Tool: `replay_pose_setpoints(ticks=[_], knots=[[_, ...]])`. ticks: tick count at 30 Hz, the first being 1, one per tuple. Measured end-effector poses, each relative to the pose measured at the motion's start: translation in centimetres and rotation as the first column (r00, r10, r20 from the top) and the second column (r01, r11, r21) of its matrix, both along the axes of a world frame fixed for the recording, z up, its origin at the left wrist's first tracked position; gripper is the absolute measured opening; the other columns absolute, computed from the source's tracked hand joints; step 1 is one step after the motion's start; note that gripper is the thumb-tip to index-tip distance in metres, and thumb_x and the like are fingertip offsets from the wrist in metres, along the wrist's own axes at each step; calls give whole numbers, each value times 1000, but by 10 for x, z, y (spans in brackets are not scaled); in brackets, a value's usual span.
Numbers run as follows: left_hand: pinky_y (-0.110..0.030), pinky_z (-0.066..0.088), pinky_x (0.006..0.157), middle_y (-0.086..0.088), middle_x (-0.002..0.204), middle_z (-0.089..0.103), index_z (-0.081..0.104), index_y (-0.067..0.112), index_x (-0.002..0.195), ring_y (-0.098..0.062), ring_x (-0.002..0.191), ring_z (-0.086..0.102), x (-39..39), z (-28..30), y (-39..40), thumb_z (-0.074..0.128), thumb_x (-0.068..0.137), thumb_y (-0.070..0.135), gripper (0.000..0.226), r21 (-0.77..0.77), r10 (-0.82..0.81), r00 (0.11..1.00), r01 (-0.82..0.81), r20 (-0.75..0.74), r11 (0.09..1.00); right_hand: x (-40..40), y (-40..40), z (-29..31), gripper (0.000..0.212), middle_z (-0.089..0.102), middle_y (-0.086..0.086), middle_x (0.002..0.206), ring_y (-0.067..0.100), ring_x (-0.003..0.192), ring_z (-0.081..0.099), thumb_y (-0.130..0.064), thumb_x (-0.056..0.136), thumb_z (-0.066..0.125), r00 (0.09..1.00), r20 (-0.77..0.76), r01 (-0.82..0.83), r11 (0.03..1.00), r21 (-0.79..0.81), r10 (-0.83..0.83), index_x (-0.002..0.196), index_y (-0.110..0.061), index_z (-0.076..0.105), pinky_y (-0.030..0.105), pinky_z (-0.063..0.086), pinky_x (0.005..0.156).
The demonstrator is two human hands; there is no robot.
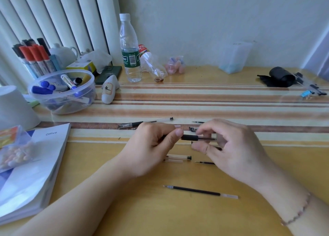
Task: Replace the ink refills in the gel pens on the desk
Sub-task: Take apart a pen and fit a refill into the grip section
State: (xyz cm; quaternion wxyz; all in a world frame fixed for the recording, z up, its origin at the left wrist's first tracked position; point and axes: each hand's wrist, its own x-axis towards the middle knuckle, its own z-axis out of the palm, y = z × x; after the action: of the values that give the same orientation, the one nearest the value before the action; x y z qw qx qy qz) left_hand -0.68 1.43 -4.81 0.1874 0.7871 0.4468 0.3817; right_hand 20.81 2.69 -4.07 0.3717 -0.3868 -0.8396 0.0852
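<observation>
Gel pen [190,137], black-gripped, held level above the table [142,209] between both hands: left hand [153,146] curls its fingers [179,132] round one end, right hand [229,146] pinches the other end between thumb and forefinger. Loose refill [201,191] lies on the table nearer the person, apart from both hands. Clear barrel [178,157] rests just under the hands; another pen [145,122] lies beyond the left hand.

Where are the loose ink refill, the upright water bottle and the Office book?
loose ink refill [196,191], head view, mid dark tube.
upright water bottle [129,57], head view, green label.
Office book [35,164], head view, cover.
</observation>
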Motion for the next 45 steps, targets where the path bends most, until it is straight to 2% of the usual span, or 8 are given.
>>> replay_pose_setpoints(ticks=[4, 10, 14, 20, 26, 31, 41, 45], knots=[[-14, 25, 48, 9, 49, 37, 52, 7, 59, -5, 46, 34, -1, 1, -1, 49, 99, 36, 49, -28, -28, 997, 30, 77, 999, 1, 3, -1, 33, 56, -21, 74, 6, 59, 55, -44, 96, 48, 997, 39, -65, 998, 0, 65, 91, -22, 72, 29, 46, 49], [-18, 24, 43, 9, 46, 31, 62, 10, 61, -6, 41, 26, -2, 2, -1, 53, 96, 40, 47, -94, -2, 975, 23, 222, 995, 2, 4, 0, 27, 49, -23, 67, 11, 53, 45, -46, 74, 70, 1000, -20, -6, 999, -37, 5, 87, -24, 60, 12, 36, 51], [-16, 26, 43, 11, 46, 39, 65, 6, 67, -3, 41, 29, -5, 4, 1, 63, 92, 30, 35, -116, 1, 971, 27, 237, 993, 7, 3, 1, 38, 58, -23, 84, 3, 66, 57, -53, 78, 63, 997, 67, -22, 996, -88, 28, 108, -30, 66, 28, 53, 60], [-15, 30, 44, 8, 48, 47, 66, 11, 65, -3, 44, 35, -29, 10, 12, 61, 85, 28, 27, -55, 142, 937, -131, 318, 990, 44, 20, 20, 25, 58, -11, 58, 7, 53, 57, -48, 83, 64, 867, 420, 357, 921, -154, -266, 107, -42, 64, 29, 51, 49], [-13, 27, 43, 12, 46, 42, 64, 5, 68, -2, 42, 30, -16, 6, 7, 62, 91, 23, 30, -59, 43, 940, -24, 338, 998, 37, 15, 25, 31, 76, -7, 84, 17, 82, 71, -56, 82, 56, 982, -189, -62, 922, -382, -12, 93, -34, 76, 11, 54, 71], [-15, 27, 45, 11, 50, 39, 63, 8, 71, -3, 45, 29, -6, -3, 1, 61, 91, 21, 25, -126, -55, 956, 95, 289, 987, 32, 10, 20, 37, 71, 1, 73, 27, 64, 62, -59, 77, 65, 989, 14, -128, 909, -397, 146, 76, -25, 78, 39, 50, 55], [-35, 33, 48, -21, 59, 54, 68, 4, 77, -31, 52, 41, -33, 8, 13, 62, 89, 32, 31, 10, 18, 946, -23, 324, 1000, 23, -3, 19, 31, 66, -15, 77, 8, 75, 61, -64, 72, 59, 855, 418, -101, 890, -444, 305, 79, -36, 69, 29, 50, 63], [-21, 31, 47, 4, 54, 50, 68, 7, 76, -8, 47, 38, -28, 4, 11, 65, 90, 27, 24, -43, -1, 966, 12, 258, 999, 17, -6, 14, 33, 65, -12, 80, 7, 76, 58, -69, 70, 54, 817, 486, -90, 902, -423, 310, 82, -40, 63, 32, 50, 64]])
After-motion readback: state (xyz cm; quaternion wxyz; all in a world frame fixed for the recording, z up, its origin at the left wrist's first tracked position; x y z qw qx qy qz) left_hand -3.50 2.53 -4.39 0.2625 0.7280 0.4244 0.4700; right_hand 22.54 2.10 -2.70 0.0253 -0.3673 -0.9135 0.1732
